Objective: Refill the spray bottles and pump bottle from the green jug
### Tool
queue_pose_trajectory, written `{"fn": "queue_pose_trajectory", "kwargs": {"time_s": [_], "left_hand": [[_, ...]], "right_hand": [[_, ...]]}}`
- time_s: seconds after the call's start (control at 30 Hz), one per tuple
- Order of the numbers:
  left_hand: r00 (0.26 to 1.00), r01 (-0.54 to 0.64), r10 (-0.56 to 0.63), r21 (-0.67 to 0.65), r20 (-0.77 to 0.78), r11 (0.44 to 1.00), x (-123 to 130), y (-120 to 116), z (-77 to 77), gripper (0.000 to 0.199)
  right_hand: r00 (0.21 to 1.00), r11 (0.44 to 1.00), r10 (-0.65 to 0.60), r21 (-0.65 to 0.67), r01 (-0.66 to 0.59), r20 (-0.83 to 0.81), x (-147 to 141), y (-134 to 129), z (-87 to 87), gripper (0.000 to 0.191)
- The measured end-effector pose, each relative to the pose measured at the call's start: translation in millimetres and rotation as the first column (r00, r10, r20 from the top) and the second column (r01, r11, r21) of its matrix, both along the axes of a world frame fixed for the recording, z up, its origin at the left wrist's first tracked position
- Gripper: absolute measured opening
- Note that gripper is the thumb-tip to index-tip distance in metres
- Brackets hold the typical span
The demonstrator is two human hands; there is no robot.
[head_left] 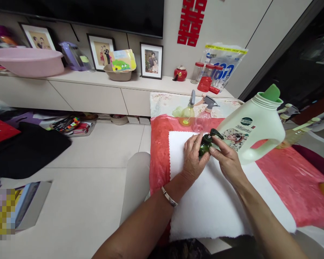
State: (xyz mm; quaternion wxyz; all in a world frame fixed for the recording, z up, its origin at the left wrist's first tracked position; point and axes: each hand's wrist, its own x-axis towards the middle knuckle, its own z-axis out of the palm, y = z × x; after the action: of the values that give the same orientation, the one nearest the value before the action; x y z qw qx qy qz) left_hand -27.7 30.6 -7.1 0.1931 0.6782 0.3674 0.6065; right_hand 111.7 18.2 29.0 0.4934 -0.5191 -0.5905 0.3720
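Note:
A small dark green pump bottle (204, 149) stands on a white cloth (205, 205). Its dark pump head (216, 133) points to the right. My left hand (193, 154) is wrapped round the bottle's left side, and a bracelet circles that wrist. My right hand (226, 158) has its fingers at the collar and pump head, closed on them. Just behind and to the right rises a large pale green detergent jug (264, 126), uncapped, with a green spout at its mouth. Beyond my hands are a yellow spray bottle (188, 114) and a pink spray bottle (202, 120).
Red plastic sheeting (294, 180) covers the table under the cloth. More pump bottles (297, 135) stand right of the jug. The low cabinet (97, 91) at the back carries framed photos (151, 60), a pink basin (43, 63), red-lidded jars (197, 73) and a plastic bag (229, 61).

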Motion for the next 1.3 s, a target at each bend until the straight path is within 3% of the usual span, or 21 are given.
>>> {"fn": "queue_pose_trajectory", "kwargs": {"time_s": [0.5,0.8,0.93,1.13,1.3], "left_hand": [[0.999,-0.003,0.002,0.004,0.037,1.0,-0.1,1.2,2.9,0.057],[0.998,-0.044,0.045,-0.02,0.041,0.999,3.0,4.2,-3.6,0.067],[0.999,-0.047,0.048,-0.053,0.019,0.997,5.3,4.0,-4.7,0.08],[0.994,-0.107,0.112,-0.218,0.012,0.97,9.6,2.1,-11.3,0.122],[0.994,-0.094,0.104,-0.313,0.016,0.945,9.9,3.2,-14.7,0.117]], "right_hand": [[0.999,1.0,0.026,0.014,-0.027,0.028,-5.3,17.5,7.8,0.069],[0.998,1.0,-0.004,0.031,0.002,0.067,-10.3,17.1,17.4,0.064],[0.997,1.0,0.017,0.017,-0.018,0.072,-9.5,17.8,19.2,0.065],[0.999,1.0,0.024,-0.017,-0.023,0.037,-6.6,21.3,17.0,0.063],[0.995,0.996,0.081,-0.054,-0.078,0.054,-4.9,19.7,14.4,0.07]]}}
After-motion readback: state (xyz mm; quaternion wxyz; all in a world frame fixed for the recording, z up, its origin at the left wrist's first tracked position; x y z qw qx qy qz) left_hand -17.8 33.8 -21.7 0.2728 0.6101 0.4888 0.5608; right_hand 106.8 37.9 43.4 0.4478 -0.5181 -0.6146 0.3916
